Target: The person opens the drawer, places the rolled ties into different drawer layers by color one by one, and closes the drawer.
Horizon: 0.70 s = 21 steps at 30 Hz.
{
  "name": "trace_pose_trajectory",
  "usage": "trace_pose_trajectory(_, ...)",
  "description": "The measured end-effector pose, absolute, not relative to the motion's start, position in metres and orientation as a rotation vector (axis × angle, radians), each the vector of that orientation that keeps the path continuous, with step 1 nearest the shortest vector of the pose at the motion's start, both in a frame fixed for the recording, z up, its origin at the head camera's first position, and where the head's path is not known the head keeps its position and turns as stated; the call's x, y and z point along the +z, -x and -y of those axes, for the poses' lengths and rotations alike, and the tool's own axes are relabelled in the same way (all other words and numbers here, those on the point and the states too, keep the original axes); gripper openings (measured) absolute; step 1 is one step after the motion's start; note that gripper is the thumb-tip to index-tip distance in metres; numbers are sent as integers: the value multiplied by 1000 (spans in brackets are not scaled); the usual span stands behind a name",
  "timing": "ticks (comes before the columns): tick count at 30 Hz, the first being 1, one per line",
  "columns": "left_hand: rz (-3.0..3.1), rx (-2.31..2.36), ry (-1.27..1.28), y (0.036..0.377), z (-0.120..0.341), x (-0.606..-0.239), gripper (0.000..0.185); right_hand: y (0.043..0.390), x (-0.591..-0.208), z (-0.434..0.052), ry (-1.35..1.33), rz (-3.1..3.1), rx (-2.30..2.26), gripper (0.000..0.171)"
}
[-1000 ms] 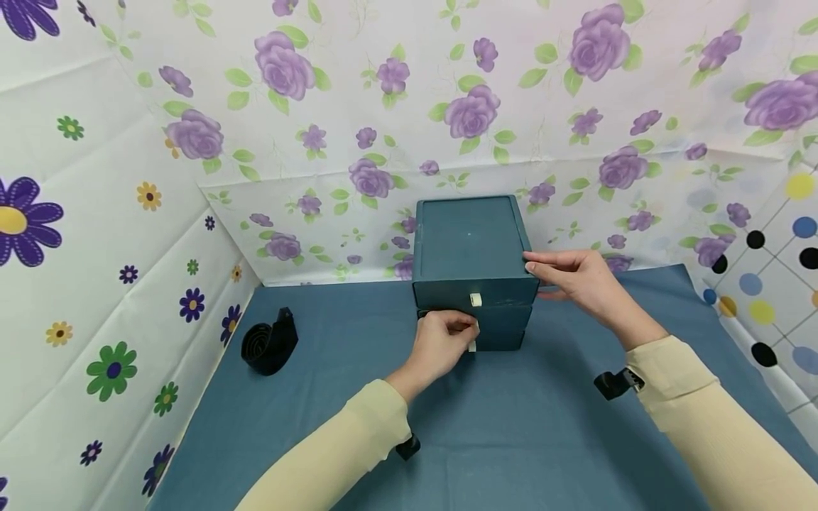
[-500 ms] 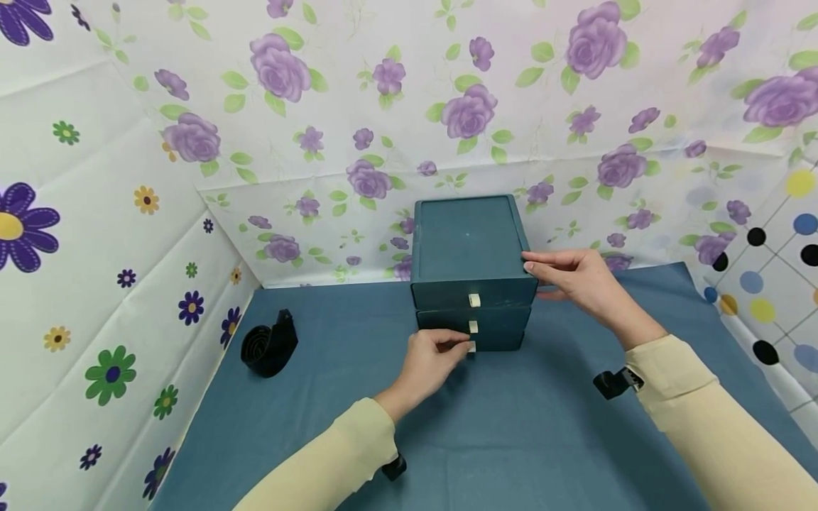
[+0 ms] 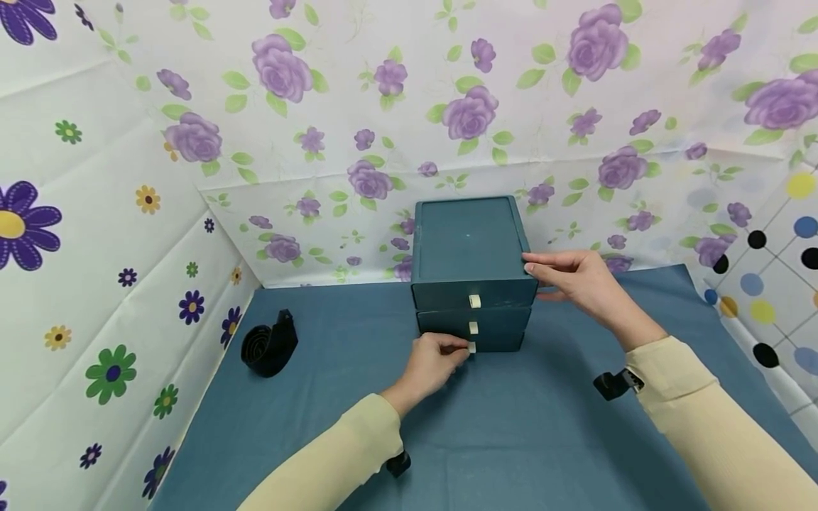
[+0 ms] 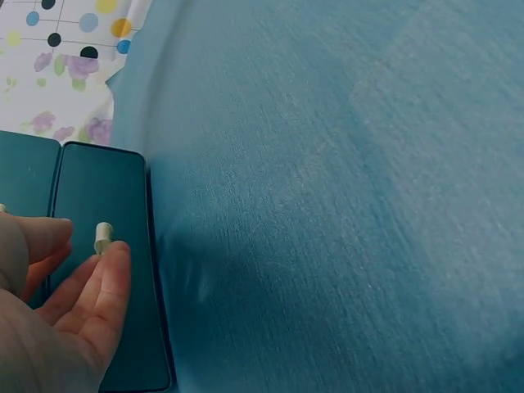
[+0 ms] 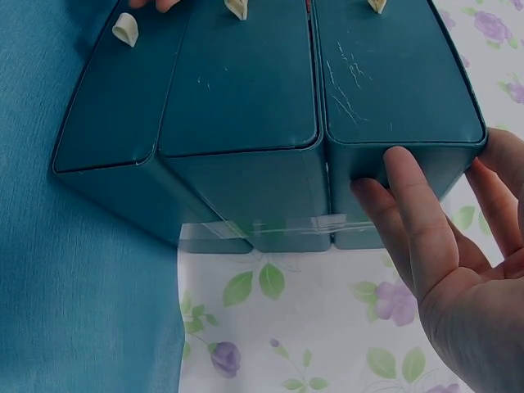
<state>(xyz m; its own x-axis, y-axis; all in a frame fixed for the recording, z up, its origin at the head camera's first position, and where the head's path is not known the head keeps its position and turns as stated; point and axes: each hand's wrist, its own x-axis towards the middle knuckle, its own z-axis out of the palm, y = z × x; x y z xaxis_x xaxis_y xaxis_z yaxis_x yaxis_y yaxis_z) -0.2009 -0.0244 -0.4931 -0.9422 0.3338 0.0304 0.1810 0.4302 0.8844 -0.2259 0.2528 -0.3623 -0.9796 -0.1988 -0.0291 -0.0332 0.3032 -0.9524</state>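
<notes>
While the uncurled right hand [image 3: 578, 280] touches drawers [image 3: 473, 270], the relaxed left hand [image 3: 429, 365] fronts them.

Rolled black strap [image 3: 276, 349] on blue cloth [image 3: 339, 348].

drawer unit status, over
Left grip open at bottom knob. Right grip on upper right edge. Drawer unit looks fully shut. Black coil off left, clear.

Blue-clothed tabletop [image 3: 511, 454] here, drawer unit [image 3: 469, 241] standing at the right hand [image 3: 581, 282], rolled black strap [image 3: 273, 348] lying left of the left hand [image 3: 433, 365].
</notes>
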Motion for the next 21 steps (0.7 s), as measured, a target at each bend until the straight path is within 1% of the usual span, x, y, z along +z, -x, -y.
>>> trace_pose_trajectory(7,-2535,1498,-485,203,17,-495,20,226,-362,-253,217,-2409,-1769,47)
trace_pose_trajectory(21,-2550,1486,-470,213,16,-501,17,226,-363,-252,209,-2419,-1755,48)
